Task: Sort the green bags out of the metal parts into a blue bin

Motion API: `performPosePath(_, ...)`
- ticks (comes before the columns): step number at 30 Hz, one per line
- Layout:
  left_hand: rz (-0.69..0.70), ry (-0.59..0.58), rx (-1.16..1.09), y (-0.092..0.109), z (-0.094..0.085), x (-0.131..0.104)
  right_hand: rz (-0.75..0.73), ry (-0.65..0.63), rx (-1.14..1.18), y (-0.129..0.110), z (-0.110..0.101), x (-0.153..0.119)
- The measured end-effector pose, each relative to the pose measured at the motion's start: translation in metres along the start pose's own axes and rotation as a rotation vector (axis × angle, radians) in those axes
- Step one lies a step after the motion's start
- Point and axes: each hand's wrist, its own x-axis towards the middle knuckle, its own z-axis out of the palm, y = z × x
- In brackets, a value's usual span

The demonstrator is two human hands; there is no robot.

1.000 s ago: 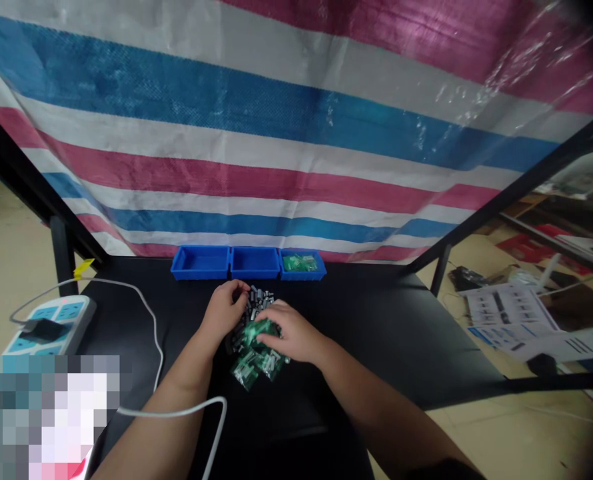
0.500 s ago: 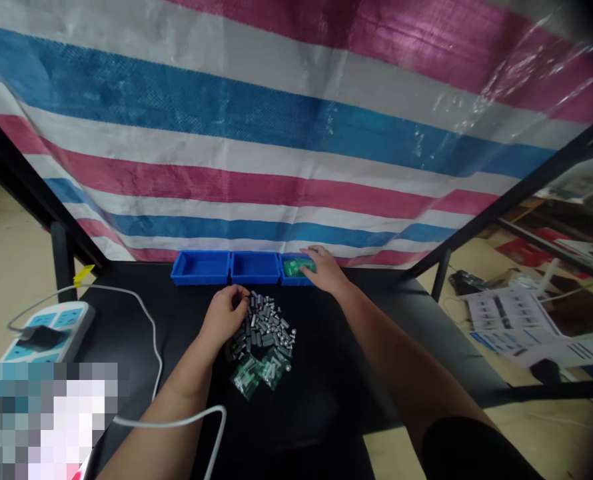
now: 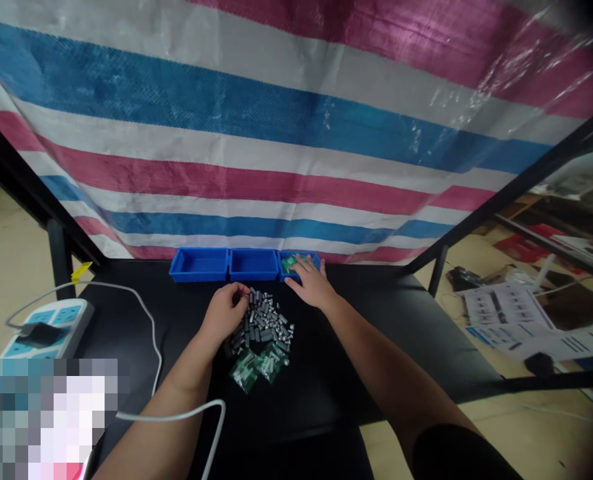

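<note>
My left hand (image 3: 228,307) rests at the upper left edge of a pile of small metal parts (image 3: 264,323), its thumb and fingertips pressed together; whatever lies between them is too small to make out. Over the front of the right blue tray (image 3: 284,274), my right hand (image 3: 311,281) has its fingers spread, the fingertips over green-tinted bags (image 3: 289,261) inside. Two small clear and green bags (image 3: 246,371) of metal parts lie at the near side of the pile.
Two more blue trays, a left one (image 3: 199,276) and a middle one (image 3: 253,275), stand in the same row. A striped sheet (image 3: 276,160) hangs behind the black table (image 3: 316,393). At the left are a power strip (image 3: 69,327) and a white cable (image 3: 156,333).
My right hand has moved a little left and nearer, from the tray's right side to its front, and its fingers have spread. My left hand is nearly where it was.
</note>
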Motion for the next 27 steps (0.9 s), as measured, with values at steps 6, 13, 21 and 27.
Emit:
performPosePath(6,0.003,0.014,0.01,0.0,-0.001,0.0,-0.229,0.125,0.188,-0.034,-0.031,-0.047)
performPosePath(13,0.008,0.0,-0.002,0.003,-0.002,-0.002,-0.592,-0.211,0.306,-0.071,-0.027,-0.109)
performPosePath(21,0.014,0.006,-0.001,0.001,-0.002,-0.002,-0.671,-0.064,0.297,-0.078,0.007,-0.114)
performPosePath(27,0.015,0.014,0.005,-0.002,-0.001,0.0,-0.361,0.226,0.464,-0.047,-0.006,-0.085)
